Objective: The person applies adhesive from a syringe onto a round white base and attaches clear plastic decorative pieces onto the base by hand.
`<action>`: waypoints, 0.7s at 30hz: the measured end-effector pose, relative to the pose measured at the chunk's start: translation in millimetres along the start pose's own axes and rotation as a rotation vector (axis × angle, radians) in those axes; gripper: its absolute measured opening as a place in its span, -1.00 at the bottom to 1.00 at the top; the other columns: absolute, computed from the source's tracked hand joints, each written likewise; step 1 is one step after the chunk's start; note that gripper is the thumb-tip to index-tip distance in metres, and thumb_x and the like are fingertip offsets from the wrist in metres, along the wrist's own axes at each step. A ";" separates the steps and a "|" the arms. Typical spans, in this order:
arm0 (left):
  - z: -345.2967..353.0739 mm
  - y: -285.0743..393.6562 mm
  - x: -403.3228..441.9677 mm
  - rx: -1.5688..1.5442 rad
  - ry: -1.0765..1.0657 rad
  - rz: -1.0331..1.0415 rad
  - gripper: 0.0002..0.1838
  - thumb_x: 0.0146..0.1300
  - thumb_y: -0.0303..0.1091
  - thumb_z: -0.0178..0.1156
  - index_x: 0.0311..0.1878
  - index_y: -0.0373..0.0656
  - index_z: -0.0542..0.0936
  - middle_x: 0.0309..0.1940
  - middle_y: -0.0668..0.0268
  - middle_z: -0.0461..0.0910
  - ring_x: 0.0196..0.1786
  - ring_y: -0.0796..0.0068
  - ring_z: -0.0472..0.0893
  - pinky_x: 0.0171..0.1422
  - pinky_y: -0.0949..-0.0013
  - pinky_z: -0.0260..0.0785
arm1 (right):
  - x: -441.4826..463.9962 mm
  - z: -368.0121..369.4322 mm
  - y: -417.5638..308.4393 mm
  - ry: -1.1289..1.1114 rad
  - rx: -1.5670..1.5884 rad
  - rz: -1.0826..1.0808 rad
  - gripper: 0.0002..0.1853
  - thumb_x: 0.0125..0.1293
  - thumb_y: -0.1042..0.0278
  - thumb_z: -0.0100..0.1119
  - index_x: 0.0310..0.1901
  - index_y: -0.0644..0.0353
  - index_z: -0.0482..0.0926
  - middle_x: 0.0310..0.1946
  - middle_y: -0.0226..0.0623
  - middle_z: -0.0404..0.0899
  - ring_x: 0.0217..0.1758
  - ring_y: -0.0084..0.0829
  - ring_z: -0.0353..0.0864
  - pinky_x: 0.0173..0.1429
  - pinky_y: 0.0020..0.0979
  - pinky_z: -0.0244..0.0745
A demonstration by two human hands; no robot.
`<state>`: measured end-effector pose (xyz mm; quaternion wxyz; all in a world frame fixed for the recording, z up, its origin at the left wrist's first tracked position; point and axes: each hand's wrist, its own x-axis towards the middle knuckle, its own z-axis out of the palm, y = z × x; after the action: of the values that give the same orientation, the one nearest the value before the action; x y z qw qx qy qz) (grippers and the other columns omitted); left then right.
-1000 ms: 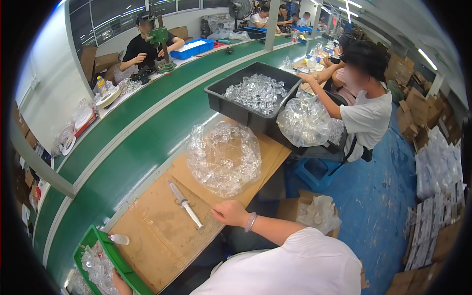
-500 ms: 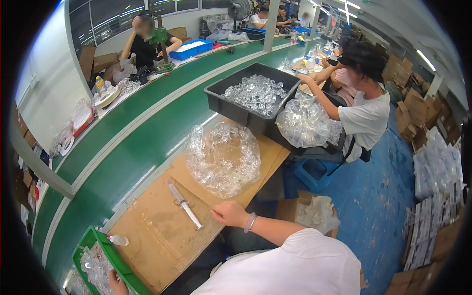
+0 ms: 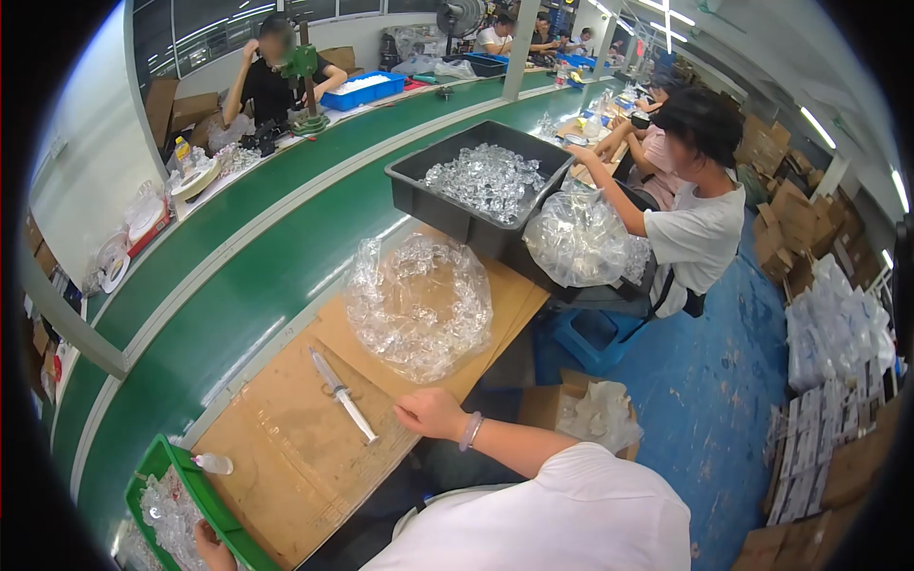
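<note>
running diagonally across the view: green bench surface (image 3: 219, 314), largest item noted. along its near side, cardboard sheets (image 3: 257, 419), overlapping toward the far end. dark tray (image 3: 457, 217) beyond them, heaped with clear plastic pieces; a co-worker in a white top (image 3: 709, 233) has a hand at its rim. next in size, clear bag (image 3: 419, 305), lying on the upper cardboard, the clear pieces inside spread in a rough ring. green bin (image 3: 221, 509) beside the left end of the cardboard, holding transparent parts (image 3: 171, 523). syringe (image 3: 343, 395) flat on the cardboard, between bin and bag, plunger end toward the wearer. right hand (image 3: 430, 413) at the near cardboard edge, fingers curled loosely inward, nothing seen in the grasp; nearest items are bag and syringe. left hand (image 3: 214, 550) at the bin, reaching among the transparent parts; fingers partly hidden, cannot tell whether pinching one. small bottle (image 3: 213, 463) on its side, just beside the bin rim. smallest: pale bracelet (image 3: 471, 431), right wrist.
</note>
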<state>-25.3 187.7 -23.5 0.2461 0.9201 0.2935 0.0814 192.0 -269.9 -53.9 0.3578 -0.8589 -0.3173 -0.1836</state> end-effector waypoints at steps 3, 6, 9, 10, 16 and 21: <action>-1.3 1.0 -1.3 -0.003 -0.005 -0.007 -0.60 0.00 -0.51 0.06 -0.01 -0.29 0.45 -0.14 0.02 0.53 -0.08 0.19 0.51 0.04 0.31 0.31 | 1.1 -0.1 0.0 0.011 0.007 -0.004 -0.80 0.11 0.31 0.09 -0.61 0.14 0.43 -0.74 -0.24 0.37 -0.65 -0.24 0.42 -0.55 -0.27 0.31; -5.8 8.2 -4.3 -0.009 0.040 0.055 -0.59 -0.02 -0.52 0.09 -0.01 -0.27 0.45 -0.16 0.03 0.54 -0.10 0.16 0.52 0.00 0.31 0.32 | 0.4 -0.5 0.3 0.008 0.007 -0.011 -0.81 0.11 0.32 0.09 -0.60 0.14 0.43 -0.74 -0.24 0.37 -0.65 -0.23 0.43 -0.55 -0.27 0.31; -12.7 11.9 -1.8 0.166 -0.049 -0.036 -0.60 -0.04 -0.53 0.11 -0.03 -0.28 0.47 -0.18 0.03 0.54 -0.13 0.14 0.52 -0.02 0.30 0.33 | 1.4 -1.2 -0.1 0.006 0.005 -0.017 -0.82 0.11 0.32 0.10 -0.58 0.14 0.45 -0.74 -0.24 0.37 -0.64 -0.24 0.43 -0.55 -0.27 0.30; -11.0 6.3 -1.3 0.165 -0.050 -0.037 -0.60 -0.04 -0.53 0.11 -0.03 -0.28 0.47 -0.18 0.03 0.54 -0.13 0.14 0.52 -0.02 0.30 0.33 | 1.3 -1.5 -0.3 0.005 0.004 -0.021 -0.83 0.11 0.32 0.10 -0.57 0.15 0.46 -0.73 -0.24 0.37 -0.64 -0.23 0.43 -0.55 -0.27 0.30; 5.1 -28.6 7.4 0.243 0.027 0.041 -0.64 -0.04 -0.54 0.07 -0.08 -0.31 0.50 -0.21 0.00 0.55 -0.15 0.11 0.53 -0.01 0.25 0.34 | 1.2 -1.2 -0.7 0.015 0.020 -0.014 -0.87 0.10 0.33 0.10 -0.53 0.15 0.48 -0.72 -0.24 0.39 -0.64 -0.24 0.44 -0.54 -0.27 0.31; 0.4 -12.3 2.3 0.229 0.004 0.022 -0.61 -0.02 -0.56 0.02 -0.03 -0.32 0.48 -0.15 -0.02 0.54 -0.07 0.12 0.51 0.06 0.25 0.31 | -0.2 0.1 1.0 0.012 0.024 -0.017 -0.88 0.10 0.34 0.10 -0.51 0.15 0.49 -0.72 -0.25 0.39 -0.64 -0.24 0.44 -0.54 -0.28 0.31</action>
<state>-29.5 197.5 -30.0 0.1377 0.9453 0.2910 0.0518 192.5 -270.5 -54.5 0.3685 -0.8507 -0.3243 -0.1880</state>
